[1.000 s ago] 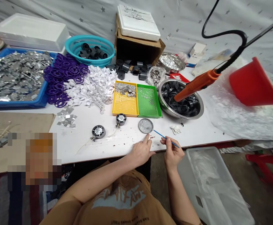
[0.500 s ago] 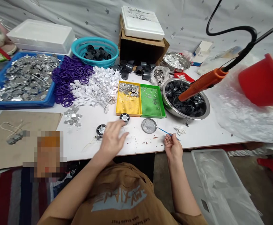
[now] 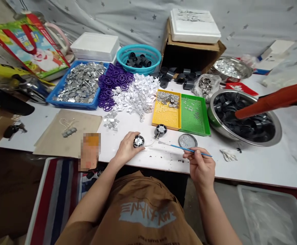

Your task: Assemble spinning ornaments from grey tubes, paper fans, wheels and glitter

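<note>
Round part (image 3: 138, 141), dark rim and silvery centre, near the front of the counter (image 3: 143, 162); whether lifted or resting, cannot tell. Left hand (image 3: 127, 148) grips it at the sides, thumb and fingers curved round. Right hand (image 3: 202, 165) pinches a thin blue brush (image 3: 187, 149), bristles pointing toward the round part, well apart from it. Brush handle crosses in front of a shallow dish (image 3: 187, 140). Second round part (image 3: 161, 130), wired, sits between the held one and the dish, just below the yellow tray (image 3: 163, 117). Green tray (image 3: 200, 126) adjoins on the right; beyond it, a steel bowl (image 3: 276, 134) of black pieces (image 3: 255, 124). Crumpled tissue (image 3: 228, 155) lies in front of the bowl. Purple rings (image 3: 116, 76) heaped beside the blue tray (image 3: 73, 104).
</note>
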`<state>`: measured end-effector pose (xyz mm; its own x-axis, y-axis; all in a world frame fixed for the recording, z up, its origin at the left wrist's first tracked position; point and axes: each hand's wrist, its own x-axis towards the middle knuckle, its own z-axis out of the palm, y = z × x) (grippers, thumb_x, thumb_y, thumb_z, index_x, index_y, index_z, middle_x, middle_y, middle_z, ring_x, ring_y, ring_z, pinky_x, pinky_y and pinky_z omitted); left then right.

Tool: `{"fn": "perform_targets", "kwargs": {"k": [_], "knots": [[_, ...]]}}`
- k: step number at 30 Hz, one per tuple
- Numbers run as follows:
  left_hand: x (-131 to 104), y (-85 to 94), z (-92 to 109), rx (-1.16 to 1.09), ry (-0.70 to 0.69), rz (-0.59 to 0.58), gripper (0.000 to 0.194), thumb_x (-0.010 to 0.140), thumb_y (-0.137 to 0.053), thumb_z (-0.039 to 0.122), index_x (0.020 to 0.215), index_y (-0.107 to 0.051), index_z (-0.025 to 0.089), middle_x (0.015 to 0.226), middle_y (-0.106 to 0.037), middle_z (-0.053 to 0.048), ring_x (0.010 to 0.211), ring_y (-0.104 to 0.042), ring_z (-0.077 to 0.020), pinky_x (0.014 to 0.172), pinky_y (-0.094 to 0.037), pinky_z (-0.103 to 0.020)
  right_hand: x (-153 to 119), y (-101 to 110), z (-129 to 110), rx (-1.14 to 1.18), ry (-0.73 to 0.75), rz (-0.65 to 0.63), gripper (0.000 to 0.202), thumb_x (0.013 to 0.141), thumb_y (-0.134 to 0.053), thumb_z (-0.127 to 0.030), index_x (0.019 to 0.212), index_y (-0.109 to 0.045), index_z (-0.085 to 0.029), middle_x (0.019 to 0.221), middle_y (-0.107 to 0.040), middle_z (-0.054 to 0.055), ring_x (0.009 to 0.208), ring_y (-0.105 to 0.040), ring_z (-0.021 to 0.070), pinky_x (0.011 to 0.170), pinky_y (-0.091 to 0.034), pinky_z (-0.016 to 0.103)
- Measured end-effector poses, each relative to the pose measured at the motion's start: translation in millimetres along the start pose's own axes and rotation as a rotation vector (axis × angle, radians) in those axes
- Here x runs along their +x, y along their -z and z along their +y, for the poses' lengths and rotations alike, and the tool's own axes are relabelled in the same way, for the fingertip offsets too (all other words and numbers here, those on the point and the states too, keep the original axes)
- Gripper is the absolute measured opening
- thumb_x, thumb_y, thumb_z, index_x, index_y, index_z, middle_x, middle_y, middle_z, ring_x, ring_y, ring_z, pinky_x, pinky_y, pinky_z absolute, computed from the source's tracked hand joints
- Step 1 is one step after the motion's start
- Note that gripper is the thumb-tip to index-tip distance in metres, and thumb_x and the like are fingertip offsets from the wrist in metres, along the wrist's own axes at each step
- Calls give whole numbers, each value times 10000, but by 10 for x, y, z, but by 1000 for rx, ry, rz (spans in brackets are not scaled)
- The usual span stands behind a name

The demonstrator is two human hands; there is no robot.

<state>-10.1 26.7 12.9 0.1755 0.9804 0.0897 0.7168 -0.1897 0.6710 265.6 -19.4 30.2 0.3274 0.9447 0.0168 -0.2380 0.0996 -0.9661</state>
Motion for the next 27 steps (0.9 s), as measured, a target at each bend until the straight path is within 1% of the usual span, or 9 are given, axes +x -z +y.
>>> {"fn": "perform_targets", "kwargs": {"k": [2,4,7,9,12,15,19,27], "knots": [[-72,44,-19,-40,-29,-54,557,739,-727,241,1238,-482,206,1212,-584,-68,1137,-573,-229,991,-471,-389,-64,-120,13,-72,32,-69,150,838,-659,-332,878,-687,-190,744,-725,36,636,-696,162,638,-574,316],[-145,75,-39,-76,-64,-76,605,740,-729,237,1278,-453,222,1248,-578,-67,1169,-563,-223,1012,-462,-386,-117,-206,45,-137,61,-130,130,854,-642,-303,908,-691,-194,777,-729,41,681,-705,177,671,-577,337],[-216,96,-68,-94,-112,-71,679,726,-757,269,1318,-426,239,1307,-543,-82,1238,-512,-241,1053,-430,-408,-163,-303,85,-188,78,-202,128,863,-628,-289,932,-690,-200,798,-731,43,715,-709,190,686,-582,355],[-228,102,-82,-72,-114,-48,691,706,-782,300,1305,-442,238,1297,-534,-92,1240,-494,-262,1047,-428,-433,-169,-361,90,-216,69,-240,141,868,-619,-300,931,-689,-196,798,-733,49,724,-711,197,691,-587,365],[-213,111,-89,-39,-90,-22,618,688,-798,307,1223,-502,225,1189,-572,-80,1147,-522,-270,987,-460,-438,-146,-440,74,-275,62,-286,156,871,-614,-314,927,-688,-189,789,-735,54,717,-711,199,691,-594,370],[-192,122,-91,-57,-86,-38,528,702,-787,271,1161,-532,217,1121,-599,-61,1086,-539,-253,957,-469,-417,-108,-502,52,-333,74,-325,156,873,-612,-318,921,-691,-192,778,-735,47,711,-712,190,684,-596,350],[-185,133,-105,-112,-100,-62,510,721,-774,249,1168,-531,209,1137,-599,-67,1096,-539,-247,969,-460,-410,-62,-549,47,-363,82,-363,145,877,-610,-309,920,-692,-198,781,-735,37,708,-713,175,677,-599,323],[-182,134,-127,-159,-109,-67,492,746,-757,256,1179,-528,215,1143,-598,-69,1103,-550,-241,973,-464,-402,20,-594,90,-389,34,-372,158,875,-615,-327,905,-690,-191,776,-729,35,696,-708,165,680,-600,315]]}}
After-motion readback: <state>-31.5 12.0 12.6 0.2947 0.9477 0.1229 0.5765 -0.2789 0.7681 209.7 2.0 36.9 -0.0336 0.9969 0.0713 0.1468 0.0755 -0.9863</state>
